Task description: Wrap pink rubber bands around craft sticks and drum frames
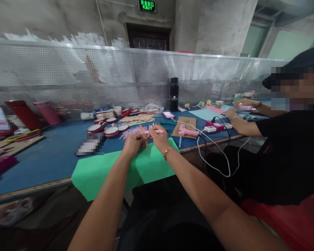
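My right hand point(159, 137), with a gold bracelet at its wrist, is closed around a pink pen-like tool point(157, 131) held almost level. Close against it, my left hand point(135, 143) is closed on a thin tan stick point(147, 141), partly hidden by the fingers. Both hands are above a green sheet point(104, 166) that hangs over the front edge of the table. Just beyond them lies a pile of pink and purple shredded strips point(131, 131).
On the blue table point(54, 153) are small red-rimmed drums point(111, 131), flat wooden sticks point(138, 118), a phone point(90, 144), a pink glue gun point(188, 131) on cardboard and a black bottle point(174, 94). White cables point(214, 157) hang at the right, beside a seated co-worker point(290, 150).
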{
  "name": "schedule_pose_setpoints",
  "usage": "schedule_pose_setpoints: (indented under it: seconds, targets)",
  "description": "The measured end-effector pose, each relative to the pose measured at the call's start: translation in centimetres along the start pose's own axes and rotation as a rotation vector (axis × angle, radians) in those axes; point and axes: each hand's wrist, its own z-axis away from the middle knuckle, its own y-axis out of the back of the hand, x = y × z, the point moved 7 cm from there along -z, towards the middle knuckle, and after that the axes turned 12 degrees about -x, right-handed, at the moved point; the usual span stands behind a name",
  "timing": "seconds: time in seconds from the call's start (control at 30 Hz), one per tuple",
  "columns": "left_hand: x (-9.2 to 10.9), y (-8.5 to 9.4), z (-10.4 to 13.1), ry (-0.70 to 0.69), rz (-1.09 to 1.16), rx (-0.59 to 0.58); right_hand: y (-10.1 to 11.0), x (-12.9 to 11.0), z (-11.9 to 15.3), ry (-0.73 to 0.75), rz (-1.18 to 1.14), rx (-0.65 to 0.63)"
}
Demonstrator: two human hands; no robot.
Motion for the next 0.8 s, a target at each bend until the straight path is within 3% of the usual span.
schedule_pose_setpoints:
  seconds: [0.17,0.37,0.6,0.8]
  targets:
    - [-0.2,0.16,-0.09,-0.009,-0.031,0.003,0.02,-0.08,-0.04,0.0,0.019,-0.008]
    - [-0.25,0.37,-0.14,-0.031,-0.075,-0.002,0.6,0.21,0.1,-0.013,0.002,0.075]
    - [-0.27,0.11,-0.09,0.01,-0.006,0.008,0.01,-0.11,-0.01,0.008,0.006,-0.007]
    - [-0.12,0.31,0.05,-0.009,-0.074,0.0,0.51,0.46,-0.02,-0.004,-0.016,0.078]
